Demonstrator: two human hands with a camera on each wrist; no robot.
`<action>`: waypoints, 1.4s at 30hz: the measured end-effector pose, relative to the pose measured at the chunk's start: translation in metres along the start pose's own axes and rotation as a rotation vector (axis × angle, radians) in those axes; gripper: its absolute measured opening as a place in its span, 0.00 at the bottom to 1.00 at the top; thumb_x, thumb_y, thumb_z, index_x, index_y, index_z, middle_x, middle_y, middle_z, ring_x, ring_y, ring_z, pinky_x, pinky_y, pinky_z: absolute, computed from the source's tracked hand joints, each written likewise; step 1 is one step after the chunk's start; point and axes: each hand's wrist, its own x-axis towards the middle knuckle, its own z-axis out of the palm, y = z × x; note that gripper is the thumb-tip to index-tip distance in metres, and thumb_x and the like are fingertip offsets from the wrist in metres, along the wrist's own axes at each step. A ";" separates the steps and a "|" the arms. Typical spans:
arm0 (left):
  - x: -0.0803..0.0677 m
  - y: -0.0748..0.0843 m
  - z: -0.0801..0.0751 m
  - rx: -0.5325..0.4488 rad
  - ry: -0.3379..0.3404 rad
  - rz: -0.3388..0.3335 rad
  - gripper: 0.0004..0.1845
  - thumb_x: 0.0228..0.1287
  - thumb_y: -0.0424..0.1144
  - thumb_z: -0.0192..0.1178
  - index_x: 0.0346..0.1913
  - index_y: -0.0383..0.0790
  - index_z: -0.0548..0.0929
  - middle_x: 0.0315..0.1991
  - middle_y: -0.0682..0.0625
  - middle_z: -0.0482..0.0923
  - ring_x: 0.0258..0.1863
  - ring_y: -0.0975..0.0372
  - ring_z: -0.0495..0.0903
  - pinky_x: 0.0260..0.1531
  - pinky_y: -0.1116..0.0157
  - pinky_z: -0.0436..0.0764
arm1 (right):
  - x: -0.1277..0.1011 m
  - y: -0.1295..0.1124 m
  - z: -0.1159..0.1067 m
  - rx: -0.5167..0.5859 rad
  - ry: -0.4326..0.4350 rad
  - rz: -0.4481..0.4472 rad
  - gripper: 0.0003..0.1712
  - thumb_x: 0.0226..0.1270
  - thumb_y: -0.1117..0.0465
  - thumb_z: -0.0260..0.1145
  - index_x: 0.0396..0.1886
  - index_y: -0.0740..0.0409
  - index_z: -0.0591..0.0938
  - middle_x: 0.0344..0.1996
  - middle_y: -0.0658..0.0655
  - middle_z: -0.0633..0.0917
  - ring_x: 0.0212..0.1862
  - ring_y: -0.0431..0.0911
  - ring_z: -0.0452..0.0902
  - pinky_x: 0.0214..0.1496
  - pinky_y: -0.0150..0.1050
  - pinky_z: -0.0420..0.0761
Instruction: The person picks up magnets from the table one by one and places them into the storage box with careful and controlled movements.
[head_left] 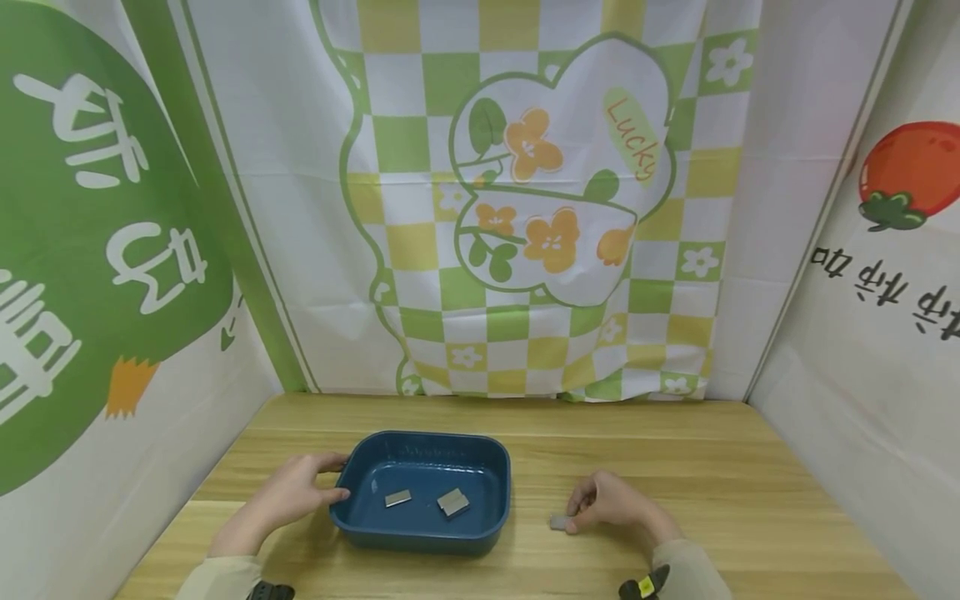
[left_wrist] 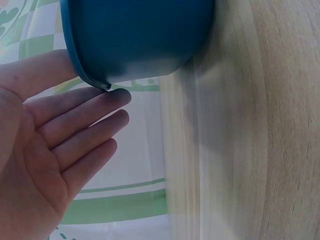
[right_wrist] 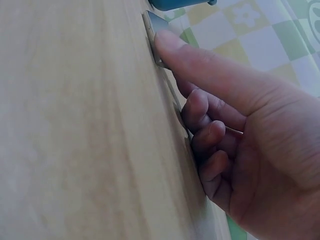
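Your right hand (head_left: 611, 502) rests on the wooden table (head_left: 735, 492) to the right of the blue tray (head_left: 360, 521), thumb and forefinger pinching a small grey metal block (head_left: 559, 522) that lies flat on the wood, the other fingers curled under. Your left hand (head_left: 294, 492) sits against the tray's left rim, fingers straight and relaxed, thumb and fingertips touching the edge without gripping. Inside the tray lie two more metal pieces (head_left: 398, 498), (head_left: 453, 502), side by side near its middle. Behind the tray hangs a green-and-yellow checked cloth (head_left: 525, 208).
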 end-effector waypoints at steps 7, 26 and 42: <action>0.000 0.000 0.000 -0.006 0.000 -0.005 0.27 0.52 0.42 0.70 0.55 0.33 0.79 0.50 0.39 0.82 0.54 0.44 0.78 0.55 0.42 0.73 | 0.001 0.003 0.000 -0.012 -0.004 -0.005 0.11 0.49 0.52 0.76 0.29 0.52 0.86 0.23 0.44 0.80 0.26 0.35 0.69 0.29 0.29 0.71; 0.000 -0.002 0.000 -0.008 -0.001 -0.002 0.28 0.52 0.44 0.70 0.55 0.34 0.79 0.50 0.40 0.82 0.54 0.44 0.78 0.55 0.42 0.73 | 0.000 0.005 0.002 0.082 0.007 0.048 0.09 0.51 0.57 0.75 0.28 0.57 0.86 0.26 0.49 0.82 0.32 0.42 0.70 0.33 0.35 0.70; 0.000 0.000 -0.001 -0.008 -0.006 -0.011 0.28 0.52 0.44 0.70 0.55 0.34 0.79 0.50 0.40 0.82 0.54 0.44 0.78 0.55 0.42 0.73 | -0.003 0.002 0.001 0.191 0.057 0.078 0.11 0.50 0.58 0.74 0.29 0.61 0.85 0.29 0.53 0.81 0.35 0.46 0.71 0.36 0.37 0.70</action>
